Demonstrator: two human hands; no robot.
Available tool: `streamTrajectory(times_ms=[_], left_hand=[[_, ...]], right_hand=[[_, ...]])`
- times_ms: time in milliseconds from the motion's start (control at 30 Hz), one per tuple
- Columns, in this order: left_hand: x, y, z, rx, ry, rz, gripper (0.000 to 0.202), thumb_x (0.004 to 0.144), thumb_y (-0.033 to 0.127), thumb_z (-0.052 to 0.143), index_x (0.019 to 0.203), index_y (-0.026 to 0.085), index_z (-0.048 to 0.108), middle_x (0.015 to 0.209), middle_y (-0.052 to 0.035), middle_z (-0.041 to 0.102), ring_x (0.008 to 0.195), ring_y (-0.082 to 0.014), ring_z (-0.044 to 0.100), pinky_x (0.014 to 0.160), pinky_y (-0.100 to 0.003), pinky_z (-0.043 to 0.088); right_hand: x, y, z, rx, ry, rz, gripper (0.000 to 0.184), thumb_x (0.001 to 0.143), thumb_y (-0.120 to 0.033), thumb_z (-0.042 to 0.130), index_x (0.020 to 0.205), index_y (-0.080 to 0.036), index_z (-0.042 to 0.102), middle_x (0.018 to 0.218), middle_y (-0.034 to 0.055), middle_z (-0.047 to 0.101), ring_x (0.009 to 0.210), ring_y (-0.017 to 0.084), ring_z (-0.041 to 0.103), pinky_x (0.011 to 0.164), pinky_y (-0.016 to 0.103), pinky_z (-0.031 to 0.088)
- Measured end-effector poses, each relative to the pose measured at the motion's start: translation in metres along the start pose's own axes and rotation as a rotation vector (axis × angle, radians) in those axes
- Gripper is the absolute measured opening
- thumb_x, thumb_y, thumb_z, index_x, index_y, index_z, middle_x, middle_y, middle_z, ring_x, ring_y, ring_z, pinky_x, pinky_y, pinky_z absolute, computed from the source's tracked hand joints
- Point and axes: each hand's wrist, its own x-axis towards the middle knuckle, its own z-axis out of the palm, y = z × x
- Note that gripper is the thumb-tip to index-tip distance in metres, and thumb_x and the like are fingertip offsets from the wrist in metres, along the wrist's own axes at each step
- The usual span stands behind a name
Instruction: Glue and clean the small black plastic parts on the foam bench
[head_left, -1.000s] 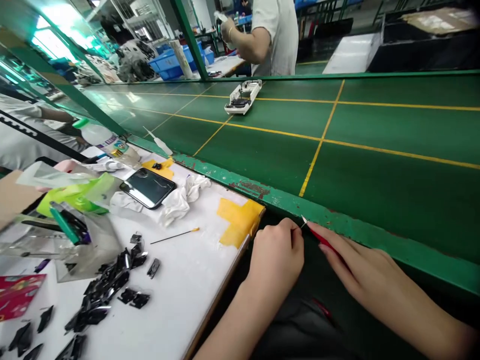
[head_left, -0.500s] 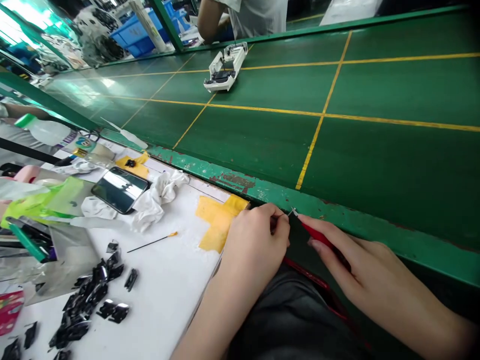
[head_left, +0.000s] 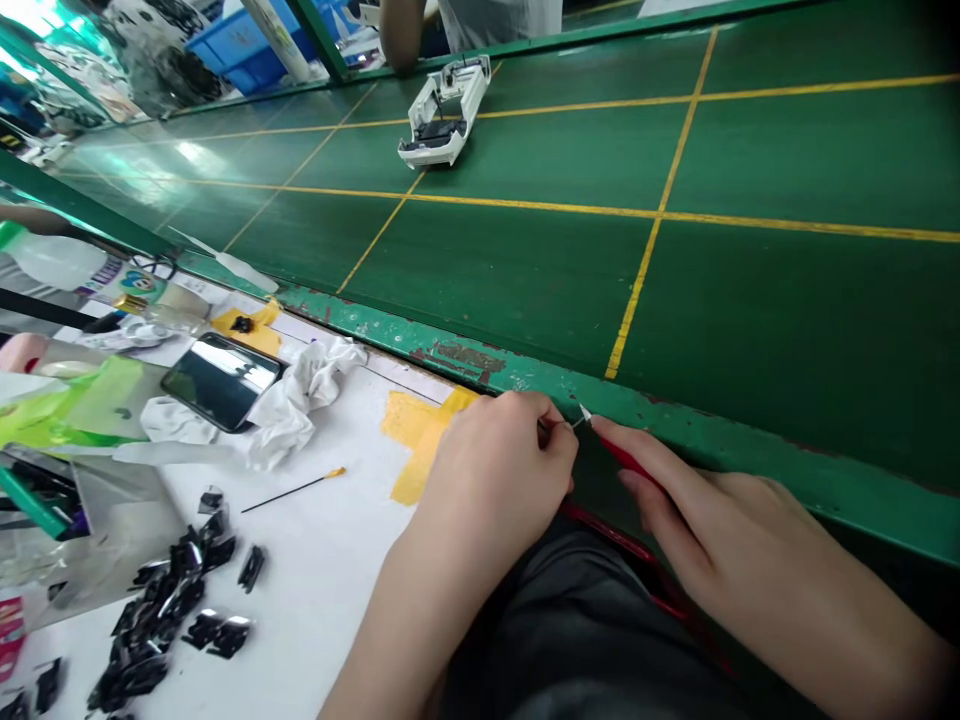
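My left hand is closed in a pinch at the table's edge, and a thin pale sliver sticks out from its fingertips. The rest of the held piece is hidden by the fingers. Gripped in my right hand is a red-handled craft knife, its small pointed blade beside the sliver. Whether blade and sliver touch, I cannot tell. Both hands are above my dark-clothed lap, close to the green conveyor frame.
A white plastic housing sits on the green belt. On the white table at left lie black plastic parts, a thin stick, a phone, crumpled white cloth and yellow tape. Across the belt is another person's arm.
The view has shifted slightly, so the table appears farther left. The knife's blade tip has moved a little away from my left fingertips. Both hands keep their grips.
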Motion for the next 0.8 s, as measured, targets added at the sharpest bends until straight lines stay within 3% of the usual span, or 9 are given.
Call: streamTrajectory(times_ms=[100,200,333,633,800], left_hand=[[-0.002,-0.003,0.002,-0.027,0.000,0.024,0.022,0.085,0.019,0.053,0.065,0.024,0.063,0.064,0.0002,0.075,0.068,-0.0236,0.068,0.063,-0.032,0.038],[-0.005,-0.005,0.005,-0.046,0.013,0.031,0.020,0.086,0.020,0.052,0.070,0.024,0.064,0.065,0.0015,0.076,0.070,-0.0232,0.070,0.064,-0.031,0.040],[-0.010,-0.005,0.008,-0.034,0.042,0.021,0.021,0.086,0.021,0.051,0.070,0.023,0.064,0.069,-0.0012,0.077,0.071,-0.0249,0.070,0.064,-0.033,0.040],[-0.007,-0.004,0.009,-0.004,0.057,0.031,0.019,0.086,0.020,0.053,0.072,0.024,0.066,0.069,0.0000,0.077,0.071,-0.0233,0.070,0.064,-0.031,0.041],[-0.012,0.001,0.008,0.050,0.097,0.023,0.021,0.085,0.017,0.053,0.070,0.022,0.066,0.072,-0.0032,0.076,0.069,-0.0230,0.069,0.064,-0.030,0.042]], right_hand=[[-0.001,0.003,0.002,0.048,-0.039,0.036,0.044,0.103,-0.040,0.029,0.138,-0.028,0.053,0.048,-0.0030,0.062,0.036,0.023,0.061,0.032,0.031,0.042],[-0.001,0.003,0.003,0.140,-0.028,0.059,0.041,0.104,-0.036,0.031,0.140,-0.029,0.050,0.061,-0.0021,0.070,0.047,0.022,0.068,0.041,0.031,0.052],[-0.001,-0.001,0.000,0.271,-0.065,0.002,0.039,0.104,-0.027,0.035,0.141,-0.027,0.047,0.072,-0.0029,0.075,0.049,0.016,0.069,0.040,0.023,0.051],[-0.008,-0.001,0.007,0.115,-0.095,0.130,0.044,0.103,-0.044,0.028,0.140,-0.035,0.049,0.054,-0.0030,0.064,0.041,0.023,0.062,0.040,0.033,0.051],[-0.008,-0.001,0.006,-0.030,-0.066,0.138,0.047,0.103,-0.045,0.023,0.139,-0.034,0.050,0.050,-0.0015,0.061,0.044,0.031,0.064,0.043,0.038,0.046]])
